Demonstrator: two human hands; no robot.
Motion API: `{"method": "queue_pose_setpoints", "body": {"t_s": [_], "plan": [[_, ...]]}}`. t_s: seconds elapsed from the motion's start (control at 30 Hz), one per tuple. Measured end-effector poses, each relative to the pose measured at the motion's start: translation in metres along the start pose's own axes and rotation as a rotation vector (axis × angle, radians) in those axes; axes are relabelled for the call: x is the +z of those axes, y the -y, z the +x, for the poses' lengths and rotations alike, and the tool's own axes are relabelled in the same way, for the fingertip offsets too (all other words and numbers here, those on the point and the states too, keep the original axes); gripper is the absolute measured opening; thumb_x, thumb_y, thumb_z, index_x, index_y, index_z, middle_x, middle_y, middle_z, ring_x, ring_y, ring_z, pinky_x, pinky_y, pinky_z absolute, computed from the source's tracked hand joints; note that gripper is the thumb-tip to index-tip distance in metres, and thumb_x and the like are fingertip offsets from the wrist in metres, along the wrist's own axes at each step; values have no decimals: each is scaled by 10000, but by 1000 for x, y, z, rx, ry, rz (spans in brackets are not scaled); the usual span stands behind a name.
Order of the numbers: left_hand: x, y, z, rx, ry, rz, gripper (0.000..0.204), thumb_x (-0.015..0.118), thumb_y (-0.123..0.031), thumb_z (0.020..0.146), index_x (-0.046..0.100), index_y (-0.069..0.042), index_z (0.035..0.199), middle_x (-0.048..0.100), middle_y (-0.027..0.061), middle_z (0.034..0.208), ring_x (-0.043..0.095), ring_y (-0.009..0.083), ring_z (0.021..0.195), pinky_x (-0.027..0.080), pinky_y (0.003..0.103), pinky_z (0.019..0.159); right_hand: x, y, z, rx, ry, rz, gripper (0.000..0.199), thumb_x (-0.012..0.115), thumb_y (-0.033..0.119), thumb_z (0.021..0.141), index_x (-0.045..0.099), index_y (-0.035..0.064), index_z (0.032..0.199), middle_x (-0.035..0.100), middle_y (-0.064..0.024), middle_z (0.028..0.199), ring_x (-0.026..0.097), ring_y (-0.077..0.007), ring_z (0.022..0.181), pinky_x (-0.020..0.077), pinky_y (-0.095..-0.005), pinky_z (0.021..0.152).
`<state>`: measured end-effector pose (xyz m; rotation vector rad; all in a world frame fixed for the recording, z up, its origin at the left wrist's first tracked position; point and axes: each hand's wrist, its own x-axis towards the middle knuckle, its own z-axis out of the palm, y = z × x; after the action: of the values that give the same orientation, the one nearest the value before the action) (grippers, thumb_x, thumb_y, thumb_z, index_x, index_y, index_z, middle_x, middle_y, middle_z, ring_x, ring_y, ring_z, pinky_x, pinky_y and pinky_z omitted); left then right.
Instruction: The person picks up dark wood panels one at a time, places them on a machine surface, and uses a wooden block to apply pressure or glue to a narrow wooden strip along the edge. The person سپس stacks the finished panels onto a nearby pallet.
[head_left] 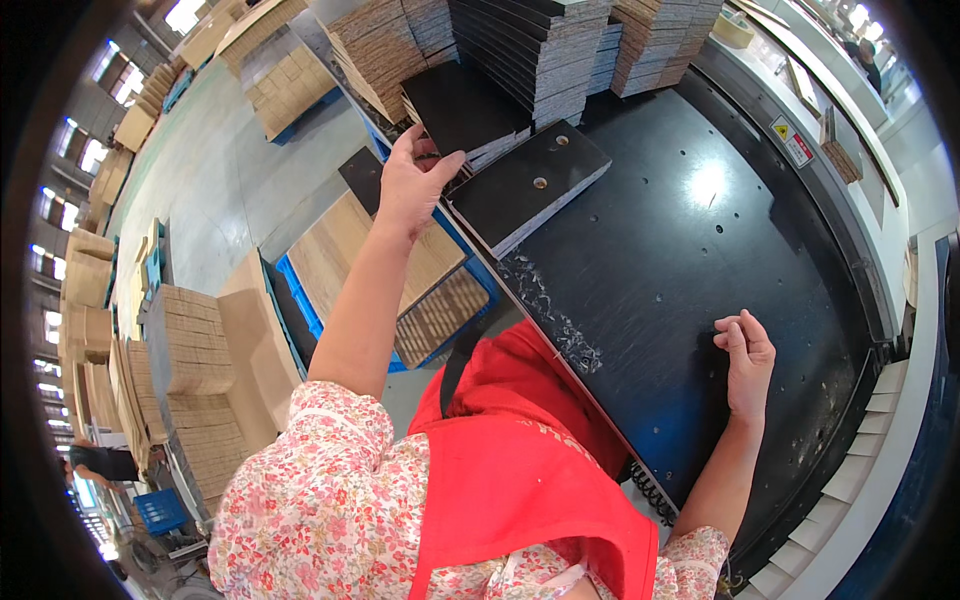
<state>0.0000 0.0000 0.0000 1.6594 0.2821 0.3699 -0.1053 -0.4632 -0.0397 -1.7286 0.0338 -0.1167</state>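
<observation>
My left hand (412, 185) reaches up to the near left corner of a low stack of black boards (465, 105). Its fingers bend around the board edge, with the thumb at the corner; the fingertips are partly hidden. Just right of it, a black board with two round holes (525, 185) lies on the black machine table (660, 230), along the left edge. My right hand (748, 365) hovers over the right part of this table, fingers loosely curled and nothing visible in them.
Tall stacks of black-faced boards (520, 50) and bare-edged boards (665, 40) stand at the table's back. Pale shavings (550, 315) lie along its left edge. A grey machine frame (800, 130) borders the right. Wood-coloured panels (350, 250) lie on a blue pallet to the left.
</observation>
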Motion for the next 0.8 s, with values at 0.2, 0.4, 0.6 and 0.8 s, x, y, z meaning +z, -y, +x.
{"method": "queue_pose_setpoints", "body": {"t_s": [0.2, 0.4, 0.6, 0.8], "plan": [[-17, 26, 12, -341, 120, -758, 130, 717, -65, 914, 632, -86, 1009, 666, 7, 916, 650, 138, 808, 567, 263, 709, -4, 7, 2, -9, -3, -41, 273, 574, 65, 1019, 621, -32, 1271, 707, -72, 1011, 631, -101, 818, 530, -255, 791], [-31, 10, -15, -221, 249, -744, 112, 640, -123, 981, 646, -75, 1082, 693, 19, 958, 660, 121, 821, 569, 257, 706, 0, 3, 1, -20, -10, -27, 259, 572, 70, 1020, 633, -34, 1250, 708, -72, 1007, 631, -95, 811, 529, -256, 785], [-50, -18, -55, -112, 416, -737, 268, 566, -133, 1022, 579, -34, 1271, 697, 82, 1158, 697, 153, 911, 590, 274, 701, 4, 11, 0, -10, -23, -74, 263, 560, 67, 1021, 629, -51, 1246, 707, -72, 994, 626, -90, 806, 525, -255, 775], [16, -52, -88, -9, 444, -308, 351, 545, -109, 1024, 543, 26, 1348, 677, 101, 1187, 692, 171, 958, 624, 290, 723, 16, 24, -8, -37, -115, -198, 221, 623, 64, 974, 632, -60, 1157, 695, -90, 1006, 641, -138, 827, 530, -258, 758]]}}
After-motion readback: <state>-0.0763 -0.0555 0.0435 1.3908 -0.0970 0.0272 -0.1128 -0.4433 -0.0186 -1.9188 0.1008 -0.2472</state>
